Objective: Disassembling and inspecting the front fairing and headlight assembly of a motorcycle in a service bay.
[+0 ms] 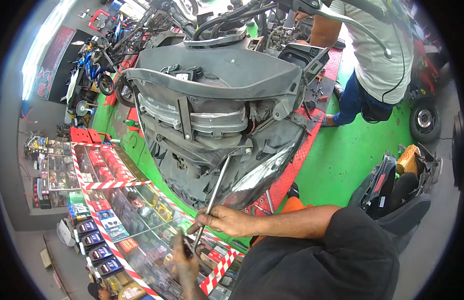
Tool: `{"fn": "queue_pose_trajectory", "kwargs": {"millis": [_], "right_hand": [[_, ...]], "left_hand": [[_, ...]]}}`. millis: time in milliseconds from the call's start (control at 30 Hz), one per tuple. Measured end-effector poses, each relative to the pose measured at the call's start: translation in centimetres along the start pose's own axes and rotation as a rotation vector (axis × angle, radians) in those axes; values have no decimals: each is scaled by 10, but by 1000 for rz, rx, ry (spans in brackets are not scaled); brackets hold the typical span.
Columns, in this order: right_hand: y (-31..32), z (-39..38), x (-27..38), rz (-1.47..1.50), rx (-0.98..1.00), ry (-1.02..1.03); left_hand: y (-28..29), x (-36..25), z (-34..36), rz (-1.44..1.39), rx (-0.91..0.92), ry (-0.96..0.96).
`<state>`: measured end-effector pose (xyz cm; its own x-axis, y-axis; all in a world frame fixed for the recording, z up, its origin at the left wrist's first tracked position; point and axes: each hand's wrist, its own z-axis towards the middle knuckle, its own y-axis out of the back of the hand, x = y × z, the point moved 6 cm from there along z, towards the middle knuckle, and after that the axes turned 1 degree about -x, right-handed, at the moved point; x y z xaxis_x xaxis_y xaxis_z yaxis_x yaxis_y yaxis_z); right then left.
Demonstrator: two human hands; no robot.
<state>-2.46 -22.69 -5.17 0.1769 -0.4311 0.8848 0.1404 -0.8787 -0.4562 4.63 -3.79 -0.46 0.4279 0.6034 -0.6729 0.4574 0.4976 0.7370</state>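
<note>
A long metal T-handle wrench [219, 184] slants from the front of a dark motor scooter [227, 70] down towards me. Its tip meets the scooter's front panel beside the clear headlight lens [264, 170]. Around the lower shaft, the fingers of my right hand [227, 221] are closed. My left hand [186, 262] is at the crossbar on the near end, fingers bent against it and slightly blurred. Part of the front cover is off, baring a grey lamp housing [212, 121] and an upright metal bracket [184, 118].
A glass display case [137, 220] edged in red-and-white tape stands close on the left. The scooter sits on a red platform [287, 175] over a green floor [342, 155]. Another person [374, 55] stands at the far right. Removed dark panels [392, 195] lie at right.
</note>
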Motion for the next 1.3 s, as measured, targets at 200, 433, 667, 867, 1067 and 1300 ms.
{"fn": "queue_pose_trajectory", "kwargs": {"millis": [200,433,667,867,1067,1300], "right_hand": [[-24,10,17,245,-22,437],[-43,18,-11,426,82,310],[-33,8,11,278,-9,359],[-23,12,9,284,-11,388],[-11,10,7,243,-21,341],[-14,12,16,218,-40,412]], "left_hand": [[-23,42,-36,-263,91,110],[35,-13,-13,-869,90,-71],[-2,19,-25,-698,169,-118],[-9,75,-37,-441,460,77],[6,83,-32,-726,110,518],[41,163,-61,-396,78,478]]}}
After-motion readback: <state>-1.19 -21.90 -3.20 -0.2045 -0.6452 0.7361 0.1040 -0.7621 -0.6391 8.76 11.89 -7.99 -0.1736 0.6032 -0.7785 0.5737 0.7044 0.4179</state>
